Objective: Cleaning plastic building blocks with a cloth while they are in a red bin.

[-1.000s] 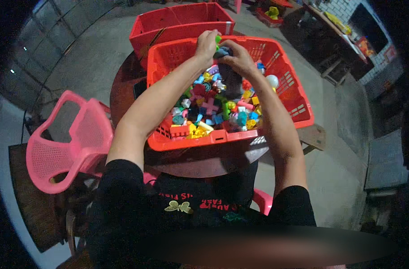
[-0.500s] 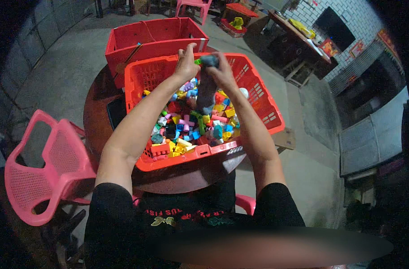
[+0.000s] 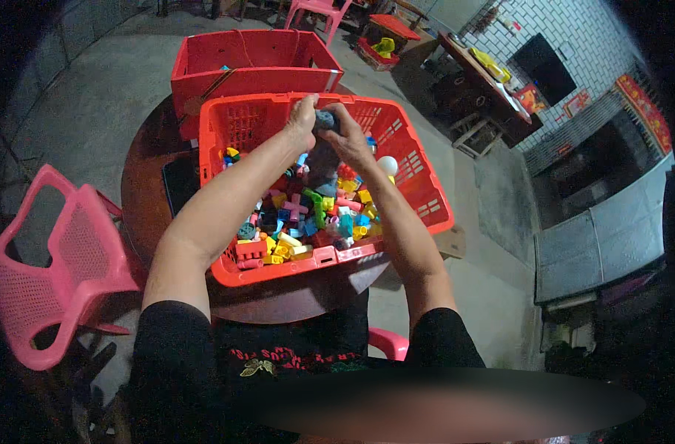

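A dark sock (image 3: 322,164) with blue-grey ends hangs over a red plastic basket (image 3: 385,244). My right hand (image 3: 346,137) grips its upper end from the right. My left hand (image 3: 302,124) is closed at the sock's mouth on the left; whatever lies between its fingers is hidden. Many toy building blocks (image 3: 299,207) in yellow, blue, green, red and pink lie in the basket below. The sock's lower end reaches down near a green block (image 3: 319,214). A white ball (image 3: 387,165) rests by the basket's right wall.
Behind the basket stands a red box (image 3: 256,80). Both are on a round brown table (image 3: 141,181), with a dark flat object (image 3: 179,185) left of the basket. A pink plastic chair (image 3: 93,244) stands at left. Farther right is a wooden desk (image 3: 485,92).
A small green block showed at my left hand by the sock's mouth; it no longer shows there. My left hand is now lower and closer against the sock. The whole view has shifted slightly.
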A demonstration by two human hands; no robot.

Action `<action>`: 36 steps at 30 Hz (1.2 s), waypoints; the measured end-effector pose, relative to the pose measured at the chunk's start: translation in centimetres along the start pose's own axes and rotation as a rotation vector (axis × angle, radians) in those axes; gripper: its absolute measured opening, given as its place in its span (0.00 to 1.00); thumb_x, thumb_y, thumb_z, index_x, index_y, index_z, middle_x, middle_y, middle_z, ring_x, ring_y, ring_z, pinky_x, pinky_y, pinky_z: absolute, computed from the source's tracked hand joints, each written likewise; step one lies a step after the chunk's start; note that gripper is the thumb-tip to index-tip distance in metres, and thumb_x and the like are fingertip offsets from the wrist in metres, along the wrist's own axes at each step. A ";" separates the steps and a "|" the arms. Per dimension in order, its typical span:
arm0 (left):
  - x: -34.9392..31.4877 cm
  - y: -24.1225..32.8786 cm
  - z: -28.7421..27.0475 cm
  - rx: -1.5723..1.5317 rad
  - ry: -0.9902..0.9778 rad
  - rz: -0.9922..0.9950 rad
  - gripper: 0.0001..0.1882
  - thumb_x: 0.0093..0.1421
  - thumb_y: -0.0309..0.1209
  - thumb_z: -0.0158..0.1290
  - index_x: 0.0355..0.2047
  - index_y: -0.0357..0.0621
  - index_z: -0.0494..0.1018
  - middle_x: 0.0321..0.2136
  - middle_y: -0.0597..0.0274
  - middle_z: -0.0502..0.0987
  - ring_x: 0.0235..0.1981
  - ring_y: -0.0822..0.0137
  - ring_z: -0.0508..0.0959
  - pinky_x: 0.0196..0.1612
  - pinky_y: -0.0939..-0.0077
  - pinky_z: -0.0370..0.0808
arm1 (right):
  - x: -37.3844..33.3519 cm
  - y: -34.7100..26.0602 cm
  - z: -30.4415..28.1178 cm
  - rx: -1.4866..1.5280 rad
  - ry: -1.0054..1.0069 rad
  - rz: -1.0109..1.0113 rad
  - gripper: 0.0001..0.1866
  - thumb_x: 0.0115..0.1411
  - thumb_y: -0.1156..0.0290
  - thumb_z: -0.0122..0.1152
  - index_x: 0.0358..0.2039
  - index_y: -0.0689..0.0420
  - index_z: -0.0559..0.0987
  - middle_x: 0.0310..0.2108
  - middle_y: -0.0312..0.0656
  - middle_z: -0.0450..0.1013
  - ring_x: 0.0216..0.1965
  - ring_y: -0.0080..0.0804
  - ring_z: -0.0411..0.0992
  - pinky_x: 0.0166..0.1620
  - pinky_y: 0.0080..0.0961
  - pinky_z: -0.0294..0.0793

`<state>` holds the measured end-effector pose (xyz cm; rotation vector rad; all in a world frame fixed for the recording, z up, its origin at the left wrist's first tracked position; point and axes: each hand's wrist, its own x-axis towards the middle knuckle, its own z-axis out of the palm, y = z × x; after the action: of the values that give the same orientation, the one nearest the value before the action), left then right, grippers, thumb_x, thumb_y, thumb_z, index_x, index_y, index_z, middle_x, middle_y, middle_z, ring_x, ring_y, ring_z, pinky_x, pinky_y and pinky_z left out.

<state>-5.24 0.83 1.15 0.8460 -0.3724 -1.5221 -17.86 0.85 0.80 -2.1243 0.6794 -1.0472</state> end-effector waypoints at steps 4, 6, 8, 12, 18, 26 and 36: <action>0.4 -2.0 -0.5 0.033 -0.266 0.120 0.10 0.59 0.37 0.43 0.36 0.45 0.68 0.30 0.62 0.71 0.32 0.65 0.73 0.38 0.64 0.70 | 0.4 0.0 -0.9 0.154 0.032 0.112 0.20 0.44 0.78 0.51 0.42 0.58 0.66 0.33 0.36 0.65 0.37 0.24 0.63 0.43 0.20 0.63; 0.2 -1.9 -0.2 0.067 -0.290 0.152 0.10 0.59 0.35 0.43 0.36 0.45 0.68 0.31 0.62 0.71 0.32 0.66 0.73 0.39 0.65 0.70 | 0.1 -0.1 -1.5 0.219 0.034 0.153 0.21 0.43 0.77 0.51 0.41 0.57 0.66 0.33 0.35 0.65 0.36 0.23 0.63 0.41 0.19 0.64; 0.3 -1.4 -0.4 0.222 -0.360 0.313 0.10 0.58 0.32 0.44 0.40 0.42 0.66 0.33 0.63 0.71 0.34 0.66 0.73 0.39 0.68 0.70 | 0.2 -0.1 -1.7 0.244 0.043 0.177 0.21 0.43 0.77 0.51 0.42 0.57 0.66 0.33 0.35 0.65 0.36 0.23 0.63 0.40 0.19 0.64; -0.1 -0.9 0.5 0.794 -0.177 0.872 0.13 0.57 0.31 0.46 0.41 0.41 0.66 0.33 0.62 0.71 0.35 0.65 0.73 0.39 0.70 0.69 | 0.0 0.2 -2.3 0.122 0.146 0.256 0.21 0.42 0.78 0.51 0.40 0.58 0.66 0.31 0.37 0.65 0.34 0.25 0.64 0.38 0.23 0.66; 0.5 -0.8 0.2 0.902 -0.117 1.014 0.15 0.55 0.34 0.49 0.41 0.42 0.65 0.34 0.59 0.69 0.37 0.68 0.69 0.42 0.73 0.66 | 0.6 -0.6 -0.9 0.332 0.196 0.311 0.20 0.42 0.79 0.53 0.40 0.58 0.67 0.31 0.38 0.67 0.32 0.27 0.66 0.36 0.22 0.67; 2.0 -1.2 -0.8 0.400 -0.292 0.208 0.15 0.58 0.40 0.45 0.32 0.40 0.71 0.29 0.59 0.72 0.30 0.70 0.71 0.35 0.71 0.68 | -0.2 0.2 -0.8 -0.218 -0.034 0.005 0.18 0.46 0.79 0.56 0.40 0.57 0.70 0.31 0.39 0.71 0.35 0.26 0.69 0.41 0.25 0.68; 1.4 1.3 -1.1 0.816 -0.214 0.534 0.16 0.49 0.28 0.57 0.39 0.41 0.70 0.26 0.65 0.74 0.20 0.77 0.70 0.23 0.81 0.68 | 1.1 2.5 -3.2 0.192 0.388 0.248 0.15 0.45 0.76 0.55 0.36 0.62 0.70 0.30 0.38 0.68 0.32 0.26 0.67 0.37 0.21 0.67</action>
<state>-3.46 -0.39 0.89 1.0850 -1.3236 -0.9335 -20.31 -2.60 0.88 -1.6396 0.9556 -1.3375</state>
